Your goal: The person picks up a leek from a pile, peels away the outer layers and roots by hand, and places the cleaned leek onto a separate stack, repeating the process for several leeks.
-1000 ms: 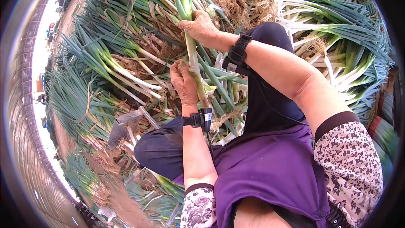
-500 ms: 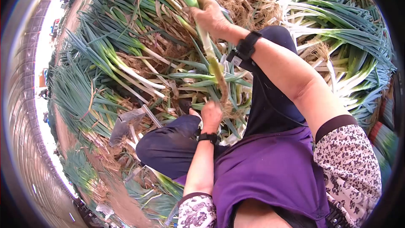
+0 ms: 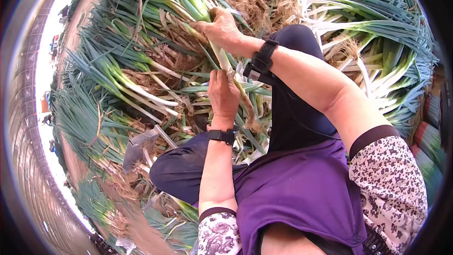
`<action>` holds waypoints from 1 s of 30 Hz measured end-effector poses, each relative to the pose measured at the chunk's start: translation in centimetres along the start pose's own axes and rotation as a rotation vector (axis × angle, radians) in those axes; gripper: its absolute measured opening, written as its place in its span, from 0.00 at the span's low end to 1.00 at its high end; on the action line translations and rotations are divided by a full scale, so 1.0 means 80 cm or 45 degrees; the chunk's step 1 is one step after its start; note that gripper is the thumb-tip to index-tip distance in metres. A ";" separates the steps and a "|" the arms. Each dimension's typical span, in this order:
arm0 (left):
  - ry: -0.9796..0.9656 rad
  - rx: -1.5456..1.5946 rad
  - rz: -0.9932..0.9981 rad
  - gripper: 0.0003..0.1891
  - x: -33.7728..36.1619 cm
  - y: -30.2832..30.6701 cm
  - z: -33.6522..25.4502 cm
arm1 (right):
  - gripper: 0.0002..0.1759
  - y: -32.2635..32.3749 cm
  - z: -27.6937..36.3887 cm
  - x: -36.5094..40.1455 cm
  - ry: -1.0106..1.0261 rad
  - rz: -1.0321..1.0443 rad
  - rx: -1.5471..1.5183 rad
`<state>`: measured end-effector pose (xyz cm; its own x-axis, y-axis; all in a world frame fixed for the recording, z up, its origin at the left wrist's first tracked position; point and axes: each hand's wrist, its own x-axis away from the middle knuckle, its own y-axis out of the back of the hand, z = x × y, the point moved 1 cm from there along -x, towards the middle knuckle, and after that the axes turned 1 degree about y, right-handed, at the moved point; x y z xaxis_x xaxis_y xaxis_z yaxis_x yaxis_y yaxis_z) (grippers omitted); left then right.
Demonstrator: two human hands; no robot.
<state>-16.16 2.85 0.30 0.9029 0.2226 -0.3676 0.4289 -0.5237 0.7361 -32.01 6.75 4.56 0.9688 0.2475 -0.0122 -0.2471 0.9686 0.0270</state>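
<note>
A long green onion (image 3: pixel 219 55) slants down through the middle, its green leaves at the top and its brownish root end low. My right hand (image 3: pixel 222 30) is closed round it where the white stem turns green. Below that, my left hand (image 3: pixel 223 95) is closed at the lower white stem, its fingers bent against it. A loose, brownish strip of outer skin (image 3: pixel 245 97) hangs beside my left hand toward the roots. Trimmed leaves and scraps (image 3: pixel 257 89) lie under both hands.
White-stemmed green onions (image 3: pixel 377 33) are piled at the right, and unpeeled ones with soil on their roots (image 3: pixel 165 33) at the upper left. A flat metal piece with an arm (image 3: pixel 139 148) stands left of my bent knee (image 3: pixel 179 165). A ribbed wall (image 3: pixel 28 137) curves along the far left.
My left hand has risen from the root end to the white stem. My right hand still holds the green onion, now slightly lower and further left.
</note>
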 end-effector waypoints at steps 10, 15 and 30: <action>0.203 -0.005 1.369 0.06 0.194 -0.017 0.040 | 0.13 0.041 0.011 -0.060 0.000 -0.097 -0.361; 0.502 0.400 0.251 0.07 0.031 0.079 -0.022 | 0.15 0.047 0.038 -0.032 -0.210 0.055 -0.662; 0.520 0.329 0.195 0.11 -0.014 0.033 -0.015 | 0.17 0.027 0.025 -0.018 -0.212 0.290 -0.729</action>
<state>-16.01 2.24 3.32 0.9145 0.4038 0.0242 0.3160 -0.7504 0.5806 -33.90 8.46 6.66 0.8695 0.4862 0.0875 -0.3731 0.7624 -0.5287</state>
